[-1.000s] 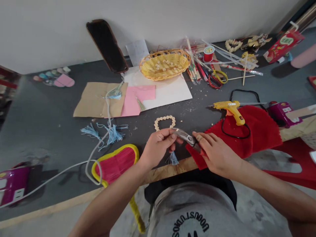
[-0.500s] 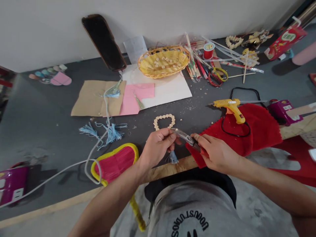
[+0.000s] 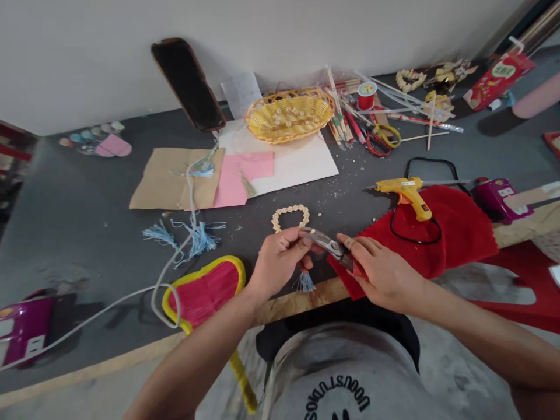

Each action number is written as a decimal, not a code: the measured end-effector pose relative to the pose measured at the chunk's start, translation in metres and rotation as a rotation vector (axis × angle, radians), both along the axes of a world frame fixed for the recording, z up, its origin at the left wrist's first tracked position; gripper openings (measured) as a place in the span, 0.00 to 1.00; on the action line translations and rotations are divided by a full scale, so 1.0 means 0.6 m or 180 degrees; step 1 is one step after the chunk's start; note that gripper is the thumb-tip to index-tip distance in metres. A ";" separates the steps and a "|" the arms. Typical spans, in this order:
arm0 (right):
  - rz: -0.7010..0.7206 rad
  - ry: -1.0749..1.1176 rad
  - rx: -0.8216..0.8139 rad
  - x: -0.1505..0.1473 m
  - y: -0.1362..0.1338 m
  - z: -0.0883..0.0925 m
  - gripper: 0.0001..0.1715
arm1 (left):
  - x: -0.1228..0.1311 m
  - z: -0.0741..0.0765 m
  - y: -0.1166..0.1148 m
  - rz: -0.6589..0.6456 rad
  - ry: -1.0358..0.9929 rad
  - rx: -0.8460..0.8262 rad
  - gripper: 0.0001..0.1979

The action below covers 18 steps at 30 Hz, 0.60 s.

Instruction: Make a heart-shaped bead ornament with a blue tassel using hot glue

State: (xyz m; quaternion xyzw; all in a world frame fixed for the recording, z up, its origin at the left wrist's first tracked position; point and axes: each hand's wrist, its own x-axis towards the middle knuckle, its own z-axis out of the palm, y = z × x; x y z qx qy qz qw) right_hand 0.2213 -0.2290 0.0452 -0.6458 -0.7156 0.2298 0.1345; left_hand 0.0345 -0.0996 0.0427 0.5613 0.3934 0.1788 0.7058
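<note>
My right hand [image 3: 385, 268] is wrapped round the red handle of a pair of pruning shears [image 3: 330, 244]. Their curved metal blades point left, with the tips at the fingers of my left hand [image 3: 282, 256]. That hand is closed in a pinch, and its fingers hide most of what they grip. A tiny pale piece shows by the blade tips. Below the left fingers a light blue tassel [image 3: 306, 283] hangs over the table's wooden edge; what it joins is hidden. Just beyond the left hand lies a loop of cream beads [image 3: 290, 210].
A yellow glue gun [image 3: 405, 189] rests by red felt [image 3: 464, 233] on the right. Behind are a wicker basket [image 3: 262, 131], scissors [image 3: 382, 140] and red thread [image 3: 366, 99]. On the left lie blue tassels [image 3: 199, 242], a white cord [image 3: 161, 274] and a yellow-edged pink piece [image 3: 205, 291].
The view has shifted slightly. Both hands keep nearly the same pose, with the shears still at the left fingertips.
</note>
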 end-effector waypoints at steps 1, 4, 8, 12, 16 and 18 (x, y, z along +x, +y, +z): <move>0.0012 0.0028 0.0013 0.001 0.000 0.001 0.38 | -0.001 0.002 0.000 -0.0012 -0.0006 -0.0076 0.13; 0.0016 0.0136 0.0077 0.001 -0.002 0.003 0.38 | -0.003 0.009 0.001 -0.0049 -0.0056 -0.0268 0.14; -0.0016 0.0241 0.0156 -0.004 -0.005 0.000 0.34 | -0.003 0.011 0.000 -0.0064 -0.0133 -0.0448 0.15; -0.0132 0.0249 0.0075 -0.006 -0.006 -0.009 0.27 | 0.001 0.007 -0.002 -0.0023 -0.0206 -0.0458 0.15; -0.0266 0.0024 -0.0115 -0.002 -0.003 -0.011 0.26 | 0.002 0.005 0.003 -0.0046 -0.0134 -0.0488 0.16; -0.0359 0.0021 -0.0130 0.001 -0.001 -0.011 0.26 | 0.000 0.003 0.008 -0.0058 -0.0025 -0.0445 0.16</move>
